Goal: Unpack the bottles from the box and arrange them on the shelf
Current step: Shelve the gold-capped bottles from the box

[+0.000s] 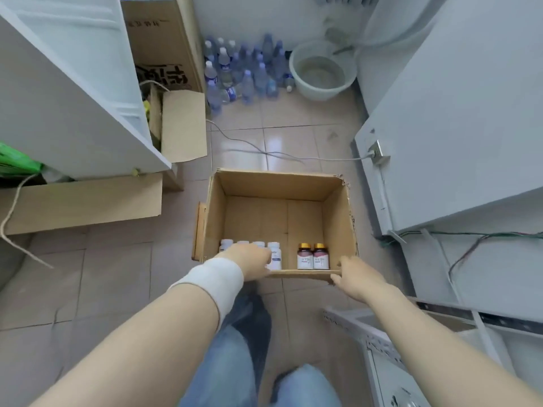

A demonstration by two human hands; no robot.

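Upright bottles inside open box

Inside the cardboard box, against its near wall, the left hand covers most of the row of white bottles. Its fingertips are out of sight, so a grip cannot be told. The labels of the amber bottles beside them are too small to read, and the tall carton beyond the box's far left corner is cut off by the top edge.
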